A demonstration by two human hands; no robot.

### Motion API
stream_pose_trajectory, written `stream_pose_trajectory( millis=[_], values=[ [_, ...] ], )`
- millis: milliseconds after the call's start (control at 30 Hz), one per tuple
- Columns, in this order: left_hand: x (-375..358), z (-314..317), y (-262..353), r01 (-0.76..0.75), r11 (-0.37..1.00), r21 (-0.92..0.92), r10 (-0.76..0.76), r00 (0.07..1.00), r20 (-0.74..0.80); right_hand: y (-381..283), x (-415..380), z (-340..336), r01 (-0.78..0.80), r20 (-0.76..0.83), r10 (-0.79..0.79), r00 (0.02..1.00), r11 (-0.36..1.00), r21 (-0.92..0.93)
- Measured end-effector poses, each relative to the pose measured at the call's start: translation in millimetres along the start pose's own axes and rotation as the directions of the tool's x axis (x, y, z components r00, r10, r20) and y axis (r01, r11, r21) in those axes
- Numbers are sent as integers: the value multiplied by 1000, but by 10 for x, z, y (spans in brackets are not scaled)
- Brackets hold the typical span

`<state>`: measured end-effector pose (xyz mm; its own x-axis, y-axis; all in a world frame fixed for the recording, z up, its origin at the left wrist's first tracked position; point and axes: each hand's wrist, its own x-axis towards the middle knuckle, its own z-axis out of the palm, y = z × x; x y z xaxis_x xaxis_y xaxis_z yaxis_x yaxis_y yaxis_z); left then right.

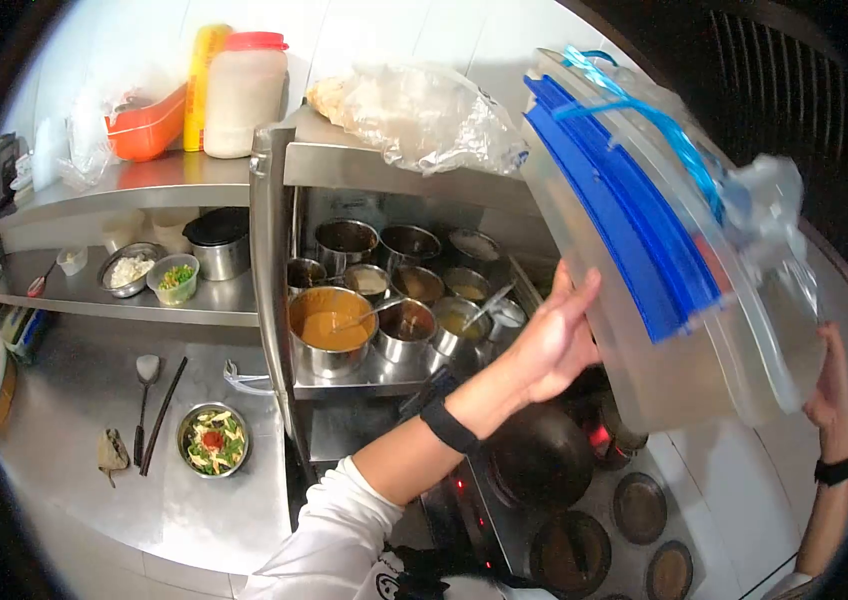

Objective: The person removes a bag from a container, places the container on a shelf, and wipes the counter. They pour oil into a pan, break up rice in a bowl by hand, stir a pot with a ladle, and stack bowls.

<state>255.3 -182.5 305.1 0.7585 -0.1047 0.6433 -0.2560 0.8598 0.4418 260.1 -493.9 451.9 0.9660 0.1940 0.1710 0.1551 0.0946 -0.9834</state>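
A large translucent plastic storage box (594, 290) with a blue latch strip (634, 220) hangs tilted in the air at the right, between my two hands. My left hand (559, 345) presses against its left side, the fingers partly hidden behind the wall. At the far side, my right hand (829, 385) grips the box's lower right edge. Light-blue ribbon (644, 115) and clear plastic wrap (769, 215) lie over the top of the box. I cannot make out what is inside. Below it are a dark wok (539, 455) and round burner plates (639, 507).
Steel pots, one with orange sauce (329, 325), crowd the middle rack. A bowl of chopped vegetables (214, 440), a spatula (147, 372) and chopsticks (166, 415) lie on the left counter. A red-lidded jar (246, 100) and a plastic bag (424, 115) stand on the upper shelf.
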Motion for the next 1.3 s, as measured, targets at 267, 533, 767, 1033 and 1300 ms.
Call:
stream_pose_trajectory(
  millis=[267, 533, 767, 1033, 1300],
  values=[
    [791, -636, 587, -89, 989, 117, 120, 947, -297, 63, 1318, 546, 101, 335, -136, 932, 988, 120],
    [887, -922, 537, -170, 984, -45, 143, 922, -361, 1008, 1503, 2156, 668, 382, -881, 280, -107, -736],
    [-305, -1255, 539, 284, 942, 175, -126, 788, -602, 1169, 2125, 2866, 700, 283, -913, 294, 4, -714],
    [-2505, -1694, 648, 505, 863, 31, -244, 469, -849, 1146, 3196, 2914, 689, 324, -885, 335, -4, -724],
    [-3571, -1101, -294, 294, 947, 127, 39, 287, -957, 1317, 3010, 2561, 946, 432, -894, 120, -29, -322]
  ],
)
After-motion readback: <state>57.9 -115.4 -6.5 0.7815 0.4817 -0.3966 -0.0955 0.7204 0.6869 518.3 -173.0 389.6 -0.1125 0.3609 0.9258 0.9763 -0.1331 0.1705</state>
